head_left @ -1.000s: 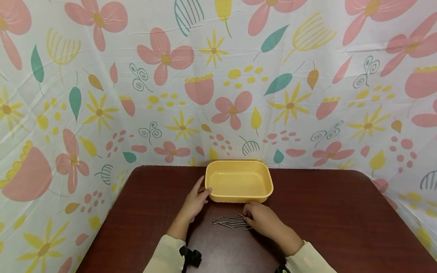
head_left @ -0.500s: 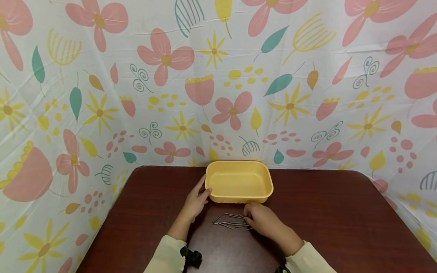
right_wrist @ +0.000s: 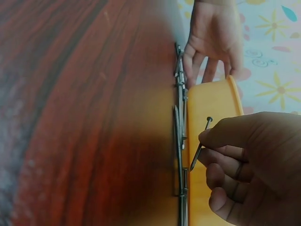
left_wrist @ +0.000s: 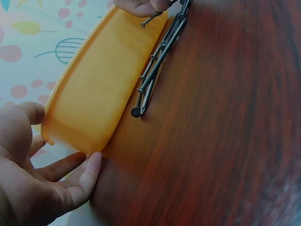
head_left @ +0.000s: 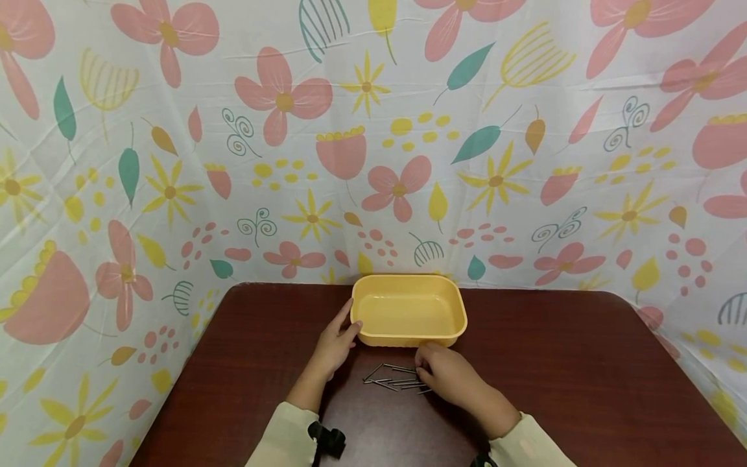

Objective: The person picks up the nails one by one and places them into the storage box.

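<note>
A yellow rectangular plastic basin point(head_left: 408, 340) sits at the back of the table. My left hand point(head_left: 334, 345) is at its left end, thumb at the rim corner and the other fingers loosely extended against the end wall. In front of the basin my right hand point(head_left: 452, 376) pinches a metal nail point(right_wrist: 196, 157) between thumb and forefinger. The right wrist view shows this nail slanting, head up, beside the basin's front wall; the right hand hides it in the head view. Several loose nails point(head_left: 385, 385) lie in a small pile on the table, left of the right hand.
The dark red-brown wooden table point(head_left: 554, 363) has rounded far corners. Behind it and along its sides hangs a white cloth point(head_left: 397, 240) printed with flowers and leaves. A black strap and camera point(head_left: 328, 440) are on the left wrist.
Near my right fingertips, the upper nails of the pile have shifted slightly. The right hand has barely moved; the left hand and the basin stay in place.
</note>
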Motion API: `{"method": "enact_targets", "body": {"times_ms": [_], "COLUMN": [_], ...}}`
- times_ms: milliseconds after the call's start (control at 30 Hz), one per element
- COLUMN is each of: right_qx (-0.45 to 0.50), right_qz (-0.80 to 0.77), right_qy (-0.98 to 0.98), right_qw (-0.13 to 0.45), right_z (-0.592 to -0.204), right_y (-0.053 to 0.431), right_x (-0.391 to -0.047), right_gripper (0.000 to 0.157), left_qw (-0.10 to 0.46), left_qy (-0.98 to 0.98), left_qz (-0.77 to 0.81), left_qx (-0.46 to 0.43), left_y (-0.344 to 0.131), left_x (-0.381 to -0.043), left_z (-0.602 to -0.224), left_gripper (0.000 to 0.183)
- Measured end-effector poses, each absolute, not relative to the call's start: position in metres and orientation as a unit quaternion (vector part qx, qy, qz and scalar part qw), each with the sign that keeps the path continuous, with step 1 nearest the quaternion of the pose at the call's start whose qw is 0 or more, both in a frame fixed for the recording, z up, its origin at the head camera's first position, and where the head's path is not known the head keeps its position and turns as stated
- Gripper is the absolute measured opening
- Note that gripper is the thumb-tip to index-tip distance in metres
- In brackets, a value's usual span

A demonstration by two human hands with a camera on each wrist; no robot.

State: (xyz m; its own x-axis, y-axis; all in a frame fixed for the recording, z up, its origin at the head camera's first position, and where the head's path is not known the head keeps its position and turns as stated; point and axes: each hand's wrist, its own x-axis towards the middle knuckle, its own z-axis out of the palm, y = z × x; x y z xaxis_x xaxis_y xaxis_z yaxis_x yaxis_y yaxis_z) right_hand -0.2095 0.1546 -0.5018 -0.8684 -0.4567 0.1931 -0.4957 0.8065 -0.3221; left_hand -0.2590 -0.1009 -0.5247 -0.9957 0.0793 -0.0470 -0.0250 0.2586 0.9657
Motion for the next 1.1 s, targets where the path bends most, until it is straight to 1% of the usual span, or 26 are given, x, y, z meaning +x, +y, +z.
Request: {"method": "enact_targets", "body": {"times_ms": [200,400,533,733,800,1100], "right_qx": [0.260,0.263,0.250,0.238,0.232,0.225], "right_qz": [0.193,0.204,0.204,0.214,0.219,0.227], "right_qy": [-0.944,-0.938,-0.940,-0.939,-0.939,-0.932], "right_qw": [0.064,0.096,0.107,0.127,0.132,0.170], "right_z": [-0.494,-0.484,-0.478,-0.470,-0.469,-0.468], "right_y": [0.152,0.151,0.152,0.157,0.158,0.161], "right_x": [-0.207,-0.206,-0.207,-0.212,-0.215,-0.227], "right_gripper": [0.014,0.012,0.010,0.009,0.009,0.010], "left_qw": [0.050,0.051,0.053,0.054,0.056,0.054], "left_qy": [0.794,0.794,0.794,0.791,0.789,0.794], "left_qz": [0.605,0.606,0.605,0.609,0.611,0.606], "left_qx": [0.018,0.019,0.017,0.021,0.022,0.015], "left_y": [-0.102,-0.103,-0.103,-0.102,-0.102,-0.102], "left_x": [-0.258,-0.258,-0.258,-0.258,-0.256,-0.259], "left_z": [-0.523,-0.522,-0.522,-0.522,-0.516,-0.523], "left_gripper": [0.058,0.059,0.058,0.058,0.059,0.058]}}
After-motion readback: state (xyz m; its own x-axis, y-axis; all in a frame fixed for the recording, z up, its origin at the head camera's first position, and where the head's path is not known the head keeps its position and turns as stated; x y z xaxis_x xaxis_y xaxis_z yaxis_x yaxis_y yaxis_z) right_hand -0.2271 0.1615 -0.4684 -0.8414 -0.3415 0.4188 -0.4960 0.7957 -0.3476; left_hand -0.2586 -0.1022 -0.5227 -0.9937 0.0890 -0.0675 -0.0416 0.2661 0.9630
